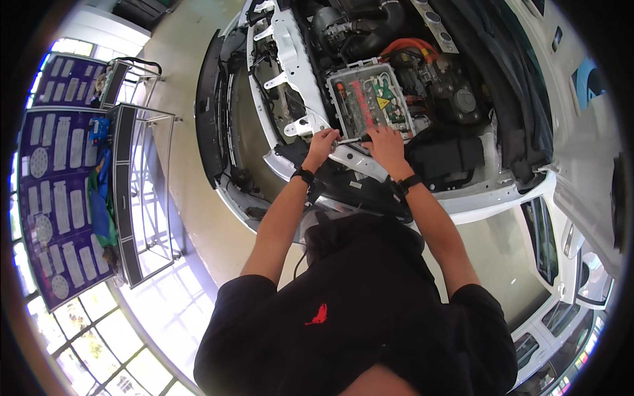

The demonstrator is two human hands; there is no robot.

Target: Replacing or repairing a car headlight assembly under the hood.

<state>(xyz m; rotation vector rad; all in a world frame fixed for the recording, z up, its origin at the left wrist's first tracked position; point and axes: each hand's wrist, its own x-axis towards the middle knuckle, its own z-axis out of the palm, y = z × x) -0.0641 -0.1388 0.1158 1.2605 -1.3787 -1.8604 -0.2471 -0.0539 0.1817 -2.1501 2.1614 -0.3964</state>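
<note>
Red-printed shirt [370, 284]; hands [388, 146] hold tool [351, 140] near yellow label [382, 103].

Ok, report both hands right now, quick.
Left hand: curled at the far end of a slim tool; whether it grips cannot be told.
Right hand: closed on the tool's dark handle.

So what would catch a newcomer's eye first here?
Probably the grey box with a yellow triangle, in the open front of the white car. Bright orange cables curve beyond it. At its near edge, the right hand grips a slim tool that reaches toward the left hand.
</note>
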